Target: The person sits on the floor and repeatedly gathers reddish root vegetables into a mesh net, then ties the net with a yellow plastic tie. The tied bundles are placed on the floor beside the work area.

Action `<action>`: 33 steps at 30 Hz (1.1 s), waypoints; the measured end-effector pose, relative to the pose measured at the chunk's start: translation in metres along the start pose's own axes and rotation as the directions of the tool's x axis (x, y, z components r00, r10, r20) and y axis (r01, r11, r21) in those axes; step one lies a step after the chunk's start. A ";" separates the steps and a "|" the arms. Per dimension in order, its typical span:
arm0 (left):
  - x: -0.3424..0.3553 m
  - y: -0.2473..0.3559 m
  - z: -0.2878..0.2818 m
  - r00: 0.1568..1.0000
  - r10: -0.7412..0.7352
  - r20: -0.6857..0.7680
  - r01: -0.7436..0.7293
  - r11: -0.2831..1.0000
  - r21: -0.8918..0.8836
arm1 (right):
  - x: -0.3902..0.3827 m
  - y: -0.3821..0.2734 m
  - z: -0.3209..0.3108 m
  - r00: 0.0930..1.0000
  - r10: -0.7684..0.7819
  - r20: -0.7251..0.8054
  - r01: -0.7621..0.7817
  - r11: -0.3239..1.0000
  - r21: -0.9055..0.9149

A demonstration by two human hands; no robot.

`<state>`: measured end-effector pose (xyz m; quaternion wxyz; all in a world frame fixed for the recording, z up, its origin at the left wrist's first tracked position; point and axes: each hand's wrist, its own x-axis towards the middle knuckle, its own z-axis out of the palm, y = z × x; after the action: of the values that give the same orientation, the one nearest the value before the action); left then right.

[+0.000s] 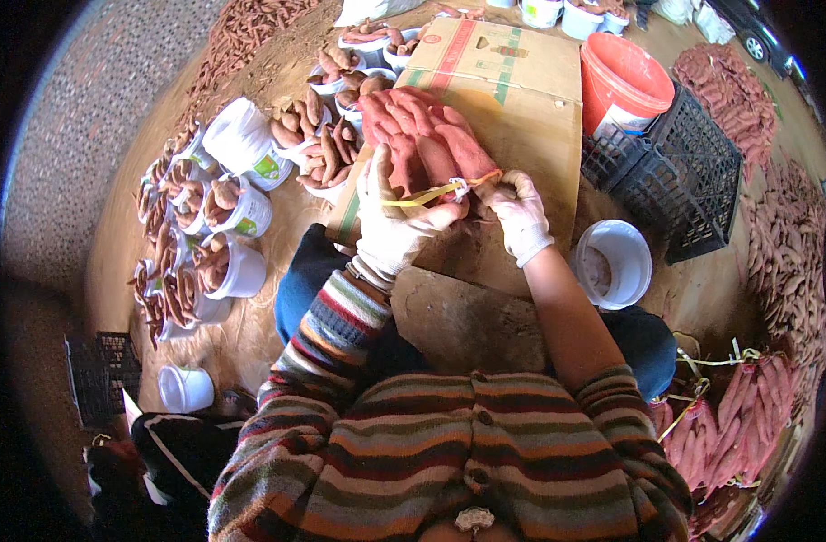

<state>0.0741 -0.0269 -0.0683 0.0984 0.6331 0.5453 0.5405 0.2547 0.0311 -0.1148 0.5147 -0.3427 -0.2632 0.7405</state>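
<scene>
A red mesh bag (422, 135) full of sweet potatoes lies on a flat cardboard box in front of me. A yellow strap (419, 197) and a white tie (459, 188) are at its gathered near end. My left hand (397, 224), in a white glove, is closed at the bag's left side, with the strap across its fingers and the thumb reaching toward the tie. My right hand (521, 217), also gloved, pinches the reddish gathered end of the bag just right of the tie. Its fingertips are partly hidden.
The cardboard box (539, 77) reaches away from me. White buckets (248, 215) of sweet potatoes stand left. At right are a red bucket (623, 77), a black crate (693, 172), a white bucket (643, 262) and loose sweet potato piles (788, 244). Filled mesh bags (747, 415) lie lower right.
</scene>
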 end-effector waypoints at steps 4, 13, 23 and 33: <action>-0.015 -0.001 -0.001 0.991 -0.041 0.129 0.020 0.987 0.159 | 0.000 -0.006 -0.013 0.986 -0.125 0.108 0.155 0.928 -0.338; 0.000 0.009 0.025 0.949 0.212 0.233 -0.286 0.891 0.352 | 0.009 -0.001 -0.022 0.993 -0.093 0.072 0.111 0.946 -0.304; 0.045 0.057 -0.014 0.908 -0.324 0.265 0.418 0.737 -0.532 | -0.024 -0.020 -0.016 0.954 0.300 0.011 -0.233 0.765 -0.600; 0.057 0.167 -0.084 0.954 -0.112 0.278 0.198 0.931 -0.306 | -0.148 -0.111 0.043 0.962 0.214 0.167 -0.046 0.737 -0.675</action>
<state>0.0952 -0.0850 0.1174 0.3153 0.6264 0.4782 0.5287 0.3210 -0.0735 0.0292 0.2709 -0.4315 -0.5433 0.6673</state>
